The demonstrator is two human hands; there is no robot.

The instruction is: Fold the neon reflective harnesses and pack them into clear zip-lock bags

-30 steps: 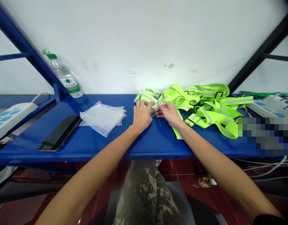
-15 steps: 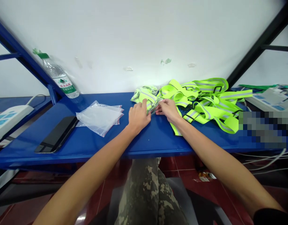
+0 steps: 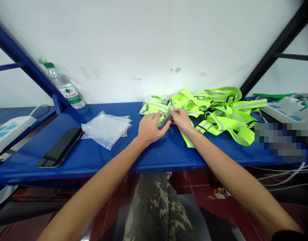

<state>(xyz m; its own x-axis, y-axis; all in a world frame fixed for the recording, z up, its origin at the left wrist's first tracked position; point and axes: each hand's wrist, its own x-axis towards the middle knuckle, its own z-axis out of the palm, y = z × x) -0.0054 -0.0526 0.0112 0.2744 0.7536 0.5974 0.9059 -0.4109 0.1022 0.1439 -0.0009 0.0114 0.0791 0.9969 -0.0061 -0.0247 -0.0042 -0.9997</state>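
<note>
My left hand [image 3: 149,128] and my right hand [image 3: 181,119] meet over the blue shelf [image 3: 98,155], both pinching a clear zip bag [image 3: 166,118] stuffed with a folded neon-yellow reflective strap. The bag's edge stands up between my fingertips. Just behind it lies another packed bag of yellow strap [image 3: 154,105]. To the right spreads a tangled heap of loose neon-yellow reflective straps [image 3: 219,112] with grey bands and black buckles.
A stack of empty clear zip bags [image 3: 106,129] lies left of my hands, a black phone [image 3: 60,147] further left. A water bottle [image 3: 65,88] leans by the blue upright. White power strips [image 3: 8,132] [image 3: 286,110] sit at both ends.
My hands have drawn closer together and lifted the bag's edge off the shelf; before, they pressed it flat. The camera shifted slightly.
</note>
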